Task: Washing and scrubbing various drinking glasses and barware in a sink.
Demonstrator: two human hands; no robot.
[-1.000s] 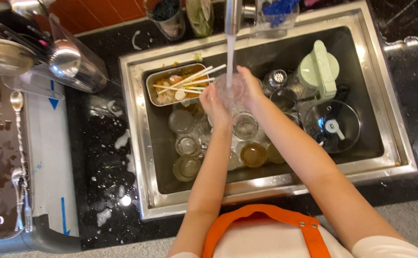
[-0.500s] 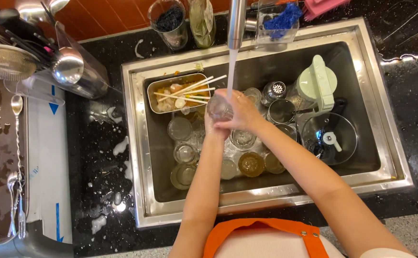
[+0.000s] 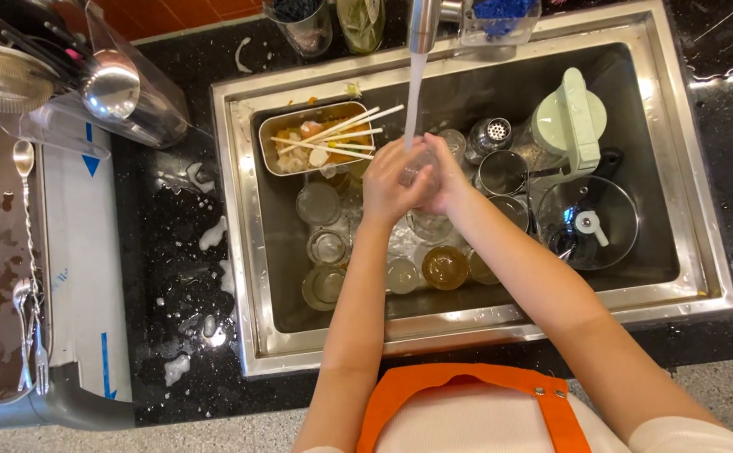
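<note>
1. Here, I am standing at a steel sink (image 3: 253,252) set in a dark speckled counter, looking straight down at my own bare arms.
2. My left hand (image 3: 392,186) and my right hand (image 3: 446,178) are meeting over the middle of the sink, fingers of both curling around a small clear glass (image 3: 417,168).
3. The glass is sitting between my palms, mostly hidden by them, so I cannot tell which way it is tilting.
4. A stream of water (image 3: 414,96) is falling from the tap (image 3: 423,21) above and landing right on the glass and my fingertips.
5. Below my hands, several more glasses (image 3: 324,247) are crowding the sink floor, some with amber liquid in them.
6. To the left of the stream, a rectangular metal tray (image 3: 270,147) is holding food scraps, and chopsticks (image 3: 341,130) are lying across it.
7. To my right in the sink, a pale green jug (image 3: 572,122) is lying beside a round glass lid (image 3: 589,222), a metal shaker (image 3: 492,132) and metal cups.
8. White foam is dotting the counter left of the sink.
9. At the far left, a long spoon (image 3: 24,180) is lying on a wet drainboard, with a ladle (image 3: 111,84) resting in a clear container above it.
10. An orange apron strap (image 3: 467,382) is showing at the bottom edge, over my white top.
</note>
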